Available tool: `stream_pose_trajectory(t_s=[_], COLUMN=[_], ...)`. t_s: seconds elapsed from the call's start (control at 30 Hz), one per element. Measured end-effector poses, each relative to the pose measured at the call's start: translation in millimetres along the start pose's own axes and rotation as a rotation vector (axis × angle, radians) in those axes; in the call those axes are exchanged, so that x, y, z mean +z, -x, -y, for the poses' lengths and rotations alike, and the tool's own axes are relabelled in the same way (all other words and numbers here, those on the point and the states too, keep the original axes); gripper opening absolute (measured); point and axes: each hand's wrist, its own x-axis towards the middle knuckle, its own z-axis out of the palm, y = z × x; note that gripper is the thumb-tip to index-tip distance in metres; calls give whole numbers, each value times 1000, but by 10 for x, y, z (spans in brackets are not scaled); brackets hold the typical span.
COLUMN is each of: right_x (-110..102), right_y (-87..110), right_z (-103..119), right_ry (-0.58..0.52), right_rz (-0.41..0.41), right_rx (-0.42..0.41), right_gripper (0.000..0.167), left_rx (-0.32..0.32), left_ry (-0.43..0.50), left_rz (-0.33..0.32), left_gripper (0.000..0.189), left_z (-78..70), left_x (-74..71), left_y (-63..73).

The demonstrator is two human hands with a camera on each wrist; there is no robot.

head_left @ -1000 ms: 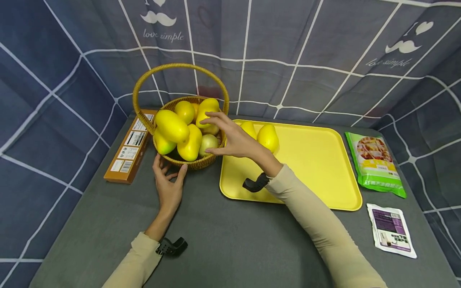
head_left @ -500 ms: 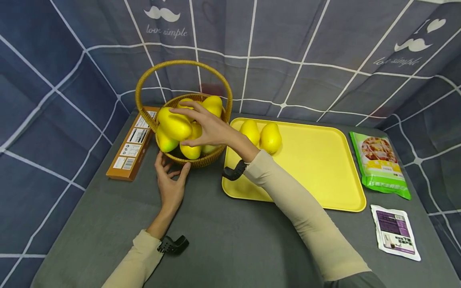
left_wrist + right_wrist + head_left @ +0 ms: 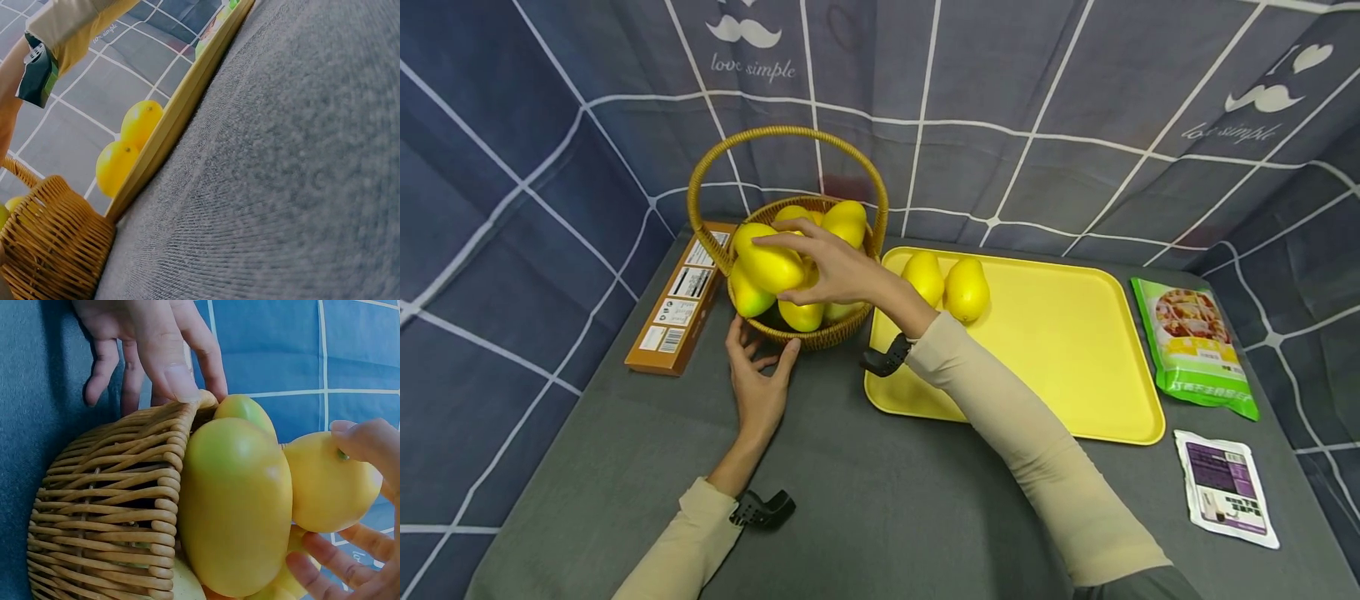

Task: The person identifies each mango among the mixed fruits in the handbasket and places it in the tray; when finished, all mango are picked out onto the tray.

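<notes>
A wicker basket with a tall handle holds several yellow mangoes, some with green ends. My right hand reaches over it, thumb and fingers around the end of the top mango. In the right wrist view the thumb touches this mango near its stem, and fingers lie on its other side. My left hand rests against the basket's near side with thumb and fingers spread. In the right wrist view its thumb tip touches the basket rim. Two yellow fruits lie on the yellow tray.
Left of the basket lies a long orange-brown box with white labels. Beyond the tray's right edge are a green food packet and a white-and-purple pouch. A checked curtain hangs behind the grey tabletop.
My right hand has moved left from the basket's right side to the top mango and its fingers are now around the mango's end. My left hand has stayed at the basket.
</notes>
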Motion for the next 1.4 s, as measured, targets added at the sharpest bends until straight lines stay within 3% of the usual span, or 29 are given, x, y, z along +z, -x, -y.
stream_pose_trajectory(t_s=[0.23,0.4,0.53,0.77,0.97,1.4], right_x=[26,43,44,46,47,34], right_y=[111,211,314,512,689,1089], right_z=[-16,-27,-38,-47,-72,-121], right_ry=[-92,-142,-154,-156,-169,-206], right_rz=[-58,-150,-211,-285,-324,-375], right_rx=[18,-7,-25,-22,-11,121], right_gripper=[72,72,71,70,69,70], left_rx=[-17,1,3,2,-8,3], left_ry=[-23,-25,-6,9,22,44], left_rz=[-8,-16,-7,5,6,8], left_gripper=[84,84,84,81,82,82], left_z=[279,335,287,-56,-89,-62], left_x=[13,7,11,-4,-14,-12], left_y=[-37,-55,-50,12,30,20])
